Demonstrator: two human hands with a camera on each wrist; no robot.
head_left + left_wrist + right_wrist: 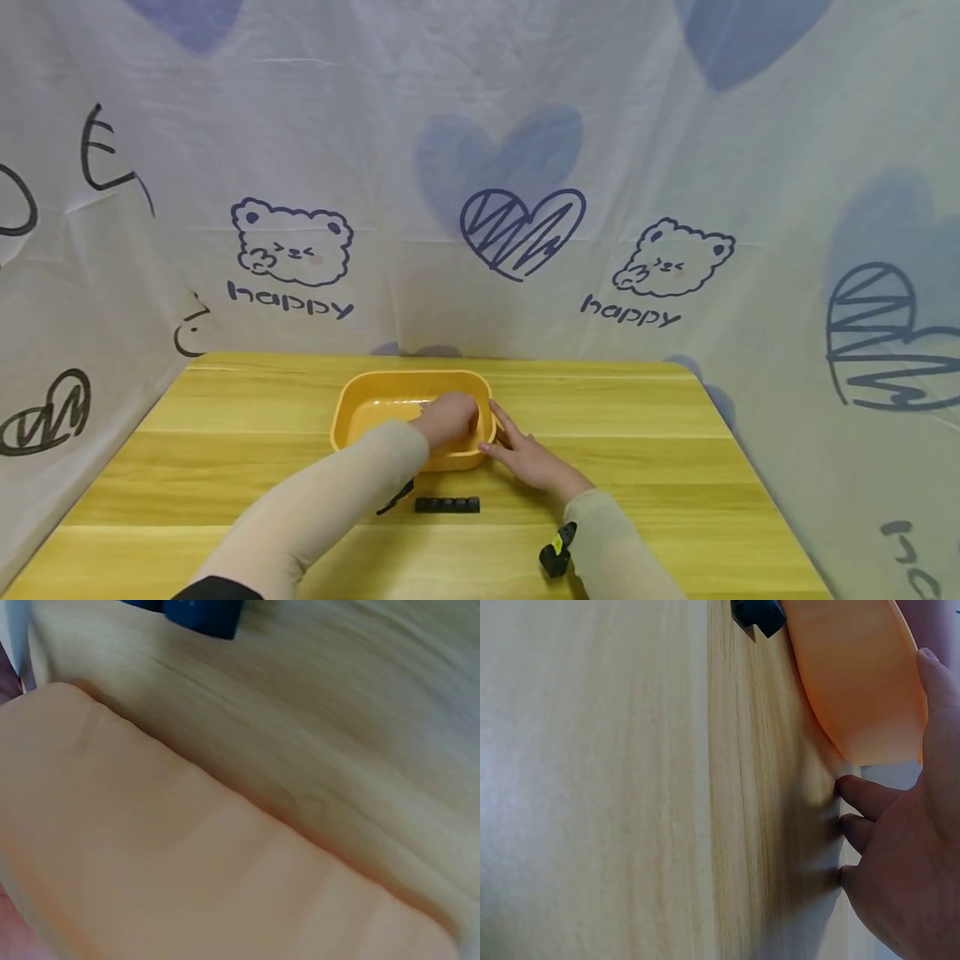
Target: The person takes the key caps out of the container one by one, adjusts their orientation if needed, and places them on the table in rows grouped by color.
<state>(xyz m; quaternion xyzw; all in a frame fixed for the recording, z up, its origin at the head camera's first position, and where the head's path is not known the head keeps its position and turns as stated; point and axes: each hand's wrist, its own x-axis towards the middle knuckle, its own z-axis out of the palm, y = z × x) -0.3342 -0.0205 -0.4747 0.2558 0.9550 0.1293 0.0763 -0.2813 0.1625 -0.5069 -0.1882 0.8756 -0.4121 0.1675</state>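
Observation:
A yellow-orange plastic basin [352, 404] sits toward the back of the wooden table. My left hand [450, 417] reaches down inside its right part, the fingers hidden behind the back of the hand, so I cannot tell what they hold. A small bit of something pale shows beside the knuckles. At the basin's right end is my right hand [528, 458], thumb at the rim and forefinger stretched along the outer side. In the right wrist view its other fingertips [847, 825] rest near the table, beside the basin's wall [862, 682].
In front of the basin lies a short row of several black, keycap-like blocks [447, 505]. Parts of the dark blocks [202, 615] appear at the top of the left wrist view. Behind the wooden table [637, 417] hangs a printed white cloth [390, 275].

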